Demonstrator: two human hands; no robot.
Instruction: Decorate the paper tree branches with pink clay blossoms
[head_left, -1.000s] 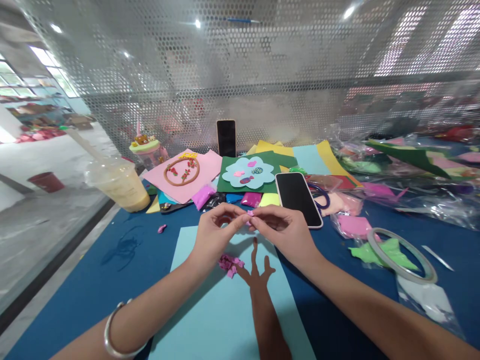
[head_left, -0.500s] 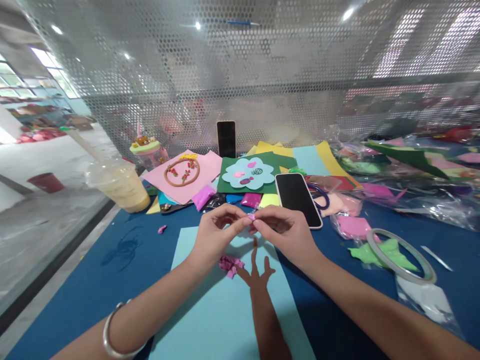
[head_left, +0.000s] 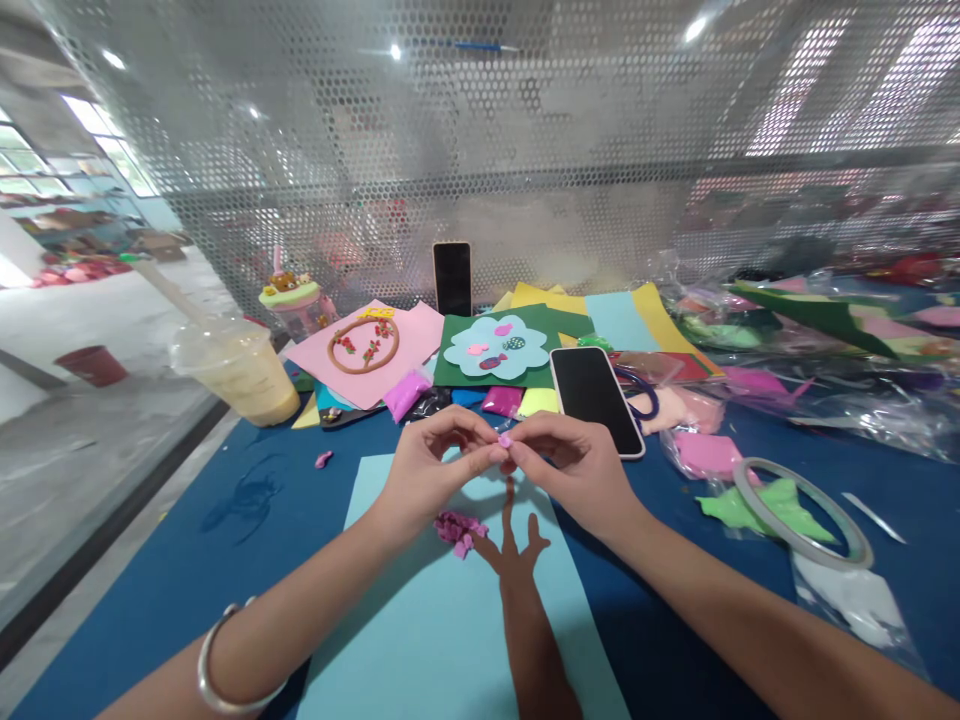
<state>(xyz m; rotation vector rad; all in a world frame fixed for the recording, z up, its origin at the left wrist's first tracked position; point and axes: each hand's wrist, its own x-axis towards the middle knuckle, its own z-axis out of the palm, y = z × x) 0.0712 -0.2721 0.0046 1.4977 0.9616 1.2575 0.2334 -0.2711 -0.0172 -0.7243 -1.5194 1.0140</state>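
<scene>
My left hand (head_left: 431,470) and my right hand (head_left: 574,462) meet above a light blue paper sheet (head_left: 442,630), fingertips pinched together on a tiny pink clay bit (head_left: 505,440). On the sheet below lies a brown clay tree shape (head_left: 521,580) with branching top. A small heap of pink clay pieces (head_left: 459,527) sits just left of the branches. A silver bangle (head_left: 225,660) is on my left wrist.
A black phone (head_left: 598,398) lies beyond my right hand; another phone (head_left: 452,277) stands against the perforated metal screen. Coloured felt sheets, clay packets, a lidded drink cup (head_left: 232,365), a tape ring (head_left: 802,510) and plastic bags crowd the blue table (head_left: 187,560).
Both hands have sunk slightly toward the sheet while staying pinched on the pink bit. Nothing else has moved.
</scene>
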